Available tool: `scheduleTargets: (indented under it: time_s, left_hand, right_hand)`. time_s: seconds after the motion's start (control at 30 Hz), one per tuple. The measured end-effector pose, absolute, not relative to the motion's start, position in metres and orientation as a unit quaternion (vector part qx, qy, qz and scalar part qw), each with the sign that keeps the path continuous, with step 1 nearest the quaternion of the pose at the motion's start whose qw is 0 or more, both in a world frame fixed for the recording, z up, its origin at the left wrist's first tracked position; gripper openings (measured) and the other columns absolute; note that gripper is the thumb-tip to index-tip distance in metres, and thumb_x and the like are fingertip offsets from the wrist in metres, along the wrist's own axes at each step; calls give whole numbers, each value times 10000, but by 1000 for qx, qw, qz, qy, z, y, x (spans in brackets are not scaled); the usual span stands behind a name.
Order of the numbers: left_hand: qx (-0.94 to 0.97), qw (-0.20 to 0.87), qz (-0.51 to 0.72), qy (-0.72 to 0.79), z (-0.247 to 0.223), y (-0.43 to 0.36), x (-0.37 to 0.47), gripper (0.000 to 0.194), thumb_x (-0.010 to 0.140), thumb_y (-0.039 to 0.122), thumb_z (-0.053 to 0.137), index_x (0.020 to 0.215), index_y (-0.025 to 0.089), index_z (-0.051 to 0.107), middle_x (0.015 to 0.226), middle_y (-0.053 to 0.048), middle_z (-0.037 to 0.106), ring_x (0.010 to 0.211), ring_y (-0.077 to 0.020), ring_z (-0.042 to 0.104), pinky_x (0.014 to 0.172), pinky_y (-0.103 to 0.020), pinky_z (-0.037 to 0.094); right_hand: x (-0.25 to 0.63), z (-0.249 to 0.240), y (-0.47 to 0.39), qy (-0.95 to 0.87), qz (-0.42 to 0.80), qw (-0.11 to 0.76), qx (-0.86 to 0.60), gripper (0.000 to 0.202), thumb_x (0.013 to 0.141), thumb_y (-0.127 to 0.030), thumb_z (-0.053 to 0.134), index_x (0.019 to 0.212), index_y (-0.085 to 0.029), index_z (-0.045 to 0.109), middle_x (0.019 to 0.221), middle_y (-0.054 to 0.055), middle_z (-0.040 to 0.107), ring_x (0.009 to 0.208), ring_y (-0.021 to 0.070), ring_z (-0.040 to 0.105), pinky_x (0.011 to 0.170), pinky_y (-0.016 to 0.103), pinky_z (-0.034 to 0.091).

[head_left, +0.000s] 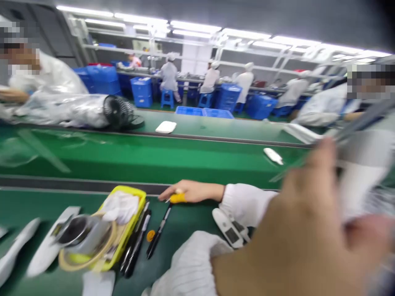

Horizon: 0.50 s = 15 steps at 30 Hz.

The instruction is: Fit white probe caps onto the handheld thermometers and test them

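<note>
My left hand [296, 230] looms blurred in the right foreground, its arm crossing from the bottom middle. Its fingers curl around a large white and grey object [361, 176], too smeared to identify. Further off, my right hand [197, 191] reaches leftward over the green bench, closed on a yellow-handled screwdriver [177, 198]. A black pen [159, 232] lies just below that hand, beside a small orange disc [150, 235]. Two white parts, one with a dark window [228, 228], rest under my right sleeve.
A yellow tray [140, 193] holds a tape roll [63, 263] and white cloth; black pens [135, 242] lie alongside. White elongated parts [51, 242] are at left. Across the bench runs a green conveyor [185, 154] with a white piece [273, 156]. A black fan [119, 111] and co-workers are beyond.
</note>
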State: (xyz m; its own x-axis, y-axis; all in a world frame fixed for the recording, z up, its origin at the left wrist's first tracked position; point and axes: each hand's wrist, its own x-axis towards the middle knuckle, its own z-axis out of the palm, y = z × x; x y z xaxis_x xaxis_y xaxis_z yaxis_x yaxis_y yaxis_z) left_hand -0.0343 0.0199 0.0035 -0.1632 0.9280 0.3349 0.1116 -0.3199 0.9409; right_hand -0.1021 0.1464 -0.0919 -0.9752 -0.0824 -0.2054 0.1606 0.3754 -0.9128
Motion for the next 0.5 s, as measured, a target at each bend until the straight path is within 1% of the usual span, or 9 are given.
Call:
scheduleTargets:
  time_s: [0.03,0.07,0.13,0.17,0.27,0.3,0.37,0.43,0.5]
  left_hand:
    - [541,342,602,478,7,22,-33,782,875,236,696,1524,391,288,1327,-80,613,1110,-294,655,837,-446,606]
    - [528,333,611,488,10,25,-34,798,834,202,726,1500,366,318,1285,-81,631,1069,-299,668,813,-448,607]
    - [517,274,640,497,9,30,-36,681,790,165,725,1378,324,421,1179,-69,654,988,-277,681,778,-424,596]
    - [520,235,653,498,7,32,-37,603,788,157,707,1312,307,448,1128,-60,653,956,-260,679,765,-404,585]
    - [534,122,660,514,-1,33,-37,467,799,133,663,1194,287,470,1027,-30,622,908,-220,656,741,-345,533]
    - [541,97,652,522,-3,32,-36,461,802,119,651,1190,288,470,1011,-25,611,901,-216,646,737,-336,514]
    - [555,70,633,536,-4,29,-34,461,808,124,649,1198,294,471,994,-27,596,891,-223,628,732,-336,479]
    - [563,63,619,544,-3,29,-35,451,812,172,673,1200,302,483,1012,-39,586,883,-237,608,743,-353,457]
    - [555,59,612,561,0,35,-42,462,791,235,713,1194,299,496,1068,-55,578,917,-257,596,781,-373,455]
  right_hand:
    - [-100,-87,143,815,-567,118,18,297,846,-106,663,1138,-90,713,1231,130,726,1131,176,679,940,210,501]
    - [-99,-83,139,806,-578,127,13,285,827,-78,679,1108,-104,719,1184,110,747,1143,180,680,946,199,501]
    - [-97,-78,132,785,-608,122,8,269,931,-91,538,1133,-181,691,1147,42,756,1180,142,666,945,184,510]
    - [-96,-76,129,765,-634,107,21,300,958,-83,463,1116,-220,677,1127,9,751,1142,116,685,911,172,524]
    - [-88,-74,120,672,-728,110,82,324,897,-14,455,927,-244,681,879,-35,732,926,83,736,792,137,541]
    - [-82,-73,118,651,-747,84,108,291,871,-24,496,891,-241,689,802,-36,715,881,92,737,774,141,546]
    - [-66,-70,116,639,-748,-44,177,187,852,-129,595,925,-253,714,755,-26,698,857,124,732,744,165,572]
    - [-43,-65,124,640,-698,-198,254,155,833,-279,681,983,-282,718,773,-12,694,806,148,717,647,193,588]
    - [-13,-57,140,678,-627,-261,280,177,864,-392,681,983,-262,694,784,0,680,705,137,673,563,215,565]
